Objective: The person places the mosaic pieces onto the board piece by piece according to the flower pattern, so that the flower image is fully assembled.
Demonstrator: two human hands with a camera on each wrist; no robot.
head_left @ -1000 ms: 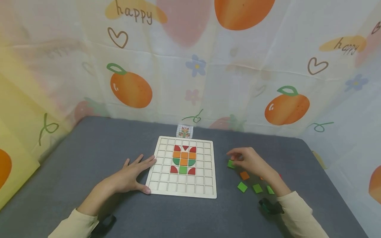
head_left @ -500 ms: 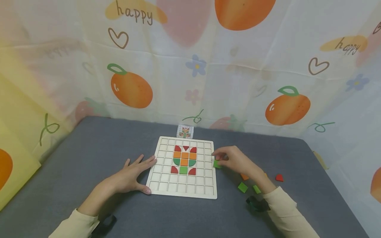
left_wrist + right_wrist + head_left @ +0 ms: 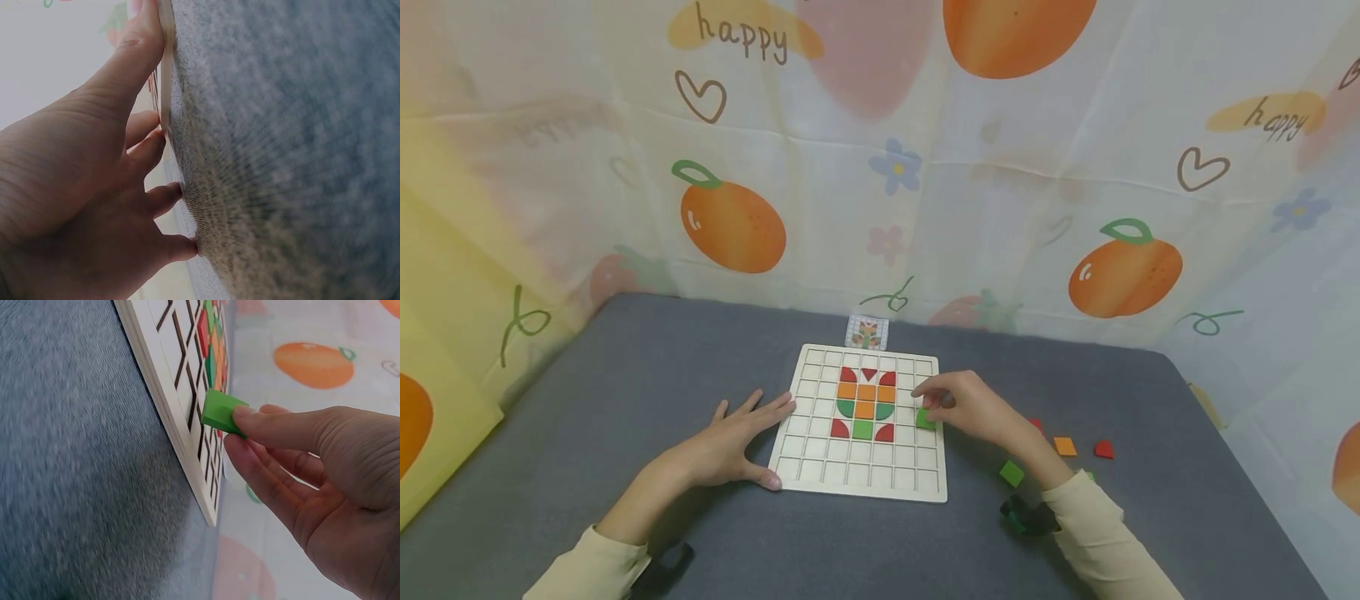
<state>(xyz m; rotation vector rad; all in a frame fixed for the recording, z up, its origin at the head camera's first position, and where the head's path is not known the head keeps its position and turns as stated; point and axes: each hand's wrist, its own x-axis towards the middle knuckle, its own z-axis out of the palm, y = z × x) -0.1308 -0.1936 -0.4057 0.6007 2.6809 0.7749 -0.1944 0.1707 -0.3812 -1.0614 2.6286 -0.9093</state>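
A white grid board [image 3: 820, 471] lies on the grey table, with red, orange and green tiles forming a flower-like pattern in its middle cells. Thumb and fingers of my right hand [image 3: 967, 406] pinch a green square tile [image 3: 220, 411] over the board's right part; the right wrist view shows it between thumb and fingertips. My left hand [image 3: 724, 446] rests at the board's left edge with fingers spread. In the left wrist view, the thumb [image 3: 134, 53] touches the board's side and the other fingertips reach toward the edge and the cloth.
Loose tiles lie right of the board: a green square [image 3: 1011, 473], an orange one [image 3: 1065, 447] and a red one [image 3: 1103, 449]; the right forearm partly covers others. A small pattern card [image 3: 867, 331] sits behind the board. A printed curtain [image 3: 985, 208] hangs at the back.
My right hand has carried the green tile leftward from the loose tiles to above the board's right columns. My left hand stays at the board's left edge.
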